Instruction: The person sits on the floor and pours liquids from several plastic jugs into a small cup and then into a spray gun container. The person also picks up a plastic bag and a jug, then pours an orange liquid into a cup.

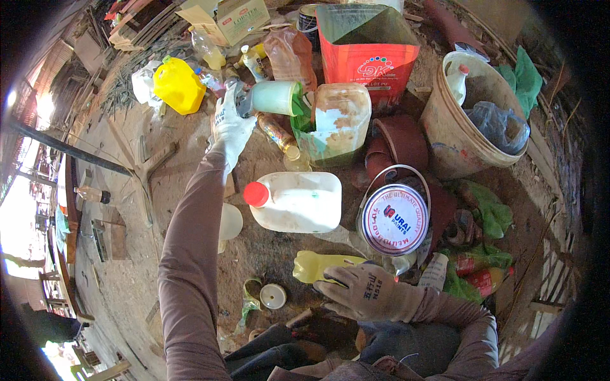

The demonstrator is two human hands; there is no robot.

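My left hand (230, 124), in a pale work glove, reaches far forward. Its fingers close round the left end of a translucent plastic cup (273, 98) lying on its side; the fingertips are partly hidden. Near me, my gloved right hand (365, 292) grips a yellowish plastic bottle (311, 267), with its fingers along the near side. Between the hands lies a white jug (302, 202) with a red cap. A lidded paint can (395, 219) with a wire handle stands to its right.
A yellow jug (179, 86) and small bottles lie at the far left. Behind stand a red square bucket (368, 60) and a cut-open, stained container (337, 124). A large beige bucket (438, 120) holds a bottle and blue plastic. Brown abrasive sheet (403, 143) curls beside it.
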